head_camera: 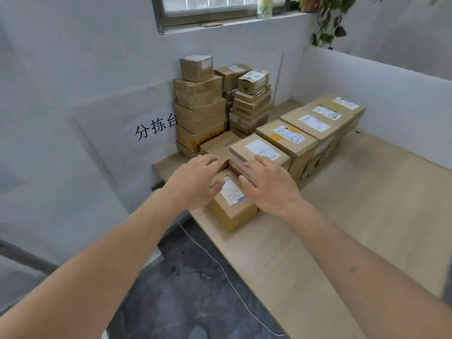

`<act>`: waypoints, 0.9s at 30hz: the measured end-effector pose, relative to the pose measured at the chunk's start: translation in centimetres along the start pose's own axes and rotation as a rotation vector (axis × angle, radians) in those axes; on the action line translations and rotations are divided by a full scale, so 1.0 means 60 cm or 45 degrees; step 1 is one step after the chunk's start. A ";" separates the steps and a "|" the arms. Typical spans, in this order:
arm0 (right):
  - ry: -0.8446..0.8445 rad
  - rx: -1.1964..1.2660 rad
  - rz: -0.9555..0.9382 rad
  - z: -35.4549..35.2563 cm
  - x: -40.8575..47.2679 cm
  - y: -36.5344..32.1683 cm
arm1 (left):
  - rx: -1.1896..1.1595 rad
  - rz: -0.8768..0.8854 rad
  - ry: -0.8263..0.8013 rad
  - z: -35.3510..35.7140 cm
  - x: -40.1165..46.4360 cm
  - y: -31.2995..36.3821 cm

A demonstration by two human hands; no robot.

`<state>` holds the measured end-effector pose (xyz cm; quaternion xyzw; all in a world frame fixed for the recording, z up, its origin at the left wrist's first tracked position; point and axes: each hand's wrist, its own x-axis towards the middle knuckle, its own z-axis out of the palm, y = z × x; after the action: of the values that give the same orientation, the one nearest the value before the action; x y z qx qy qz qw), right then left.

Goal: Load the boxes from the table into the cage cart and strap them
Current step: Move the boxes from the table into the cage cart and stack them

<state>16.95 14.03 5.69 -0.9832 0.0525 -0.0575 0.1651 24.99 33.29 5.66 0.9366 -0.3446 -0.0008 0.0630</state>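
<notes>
- The tall stacks [199, 104] of small boxes stand at the far left of the table [342, 216], against the wall sign. They look uneven, so I would leave them alone until the near boxes are gone.
- The left hand [195, 178] reaches in with fingers straight and relaxed. It grips nothing; its fingertips lie over the left edge of the small box [232, 206] and towards the flat box [217, 145] behind it.
- That small box sits at the near-left corner of the table, label up, touching the boxes behind it. It looks like the one to lift first, being nearest and free on three sides.
- The right hand [269, 184] is likewise spread and flat, holding nothing, its fingers resting against the side of the labelled box [259, 152] at the small box's far right.
- For a sound lift, I judge each palm should drop to an opposite side wall of the small box and squeeze evenly, rather than pinch the top.
- A row of larger boxes [320, 123] runs away to the far right; draw the small box towards you so it does not drag on them.
- The cage cart is not in view.
</notes>
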 end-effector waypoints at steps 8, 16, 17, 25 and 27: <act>-0.013 0.040 0.235 0.028 0.078 0.134 | -0.030 0.149 -0.045 0.052 0.156 0.040; -0.062 0.084 0.475 0.096 0.200 0.226 | -0.051 0.245 -0.239 0.143 0.340 0.027; -0.064 0.098 0.508 0.106 0.216 0.235 | -0.042 0.259 -0.272 0.155 0.360 0.023; -0.108 0.118 0.682 0.158 0.298 0.277 | 0.057 0.287 -0.463 0.248 0.450 -0.006; -0.090 0.094 0.716 0.167 0.310 0.286 | 0.071 0.314 -0.441 0.260 0.455 -0.012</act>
<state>35.16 -1.17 -7.61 -0.9248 0.3151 0.0231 0.2119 45.59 14.37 -8.78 0.8747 -0.4621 -0.1446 -0.0233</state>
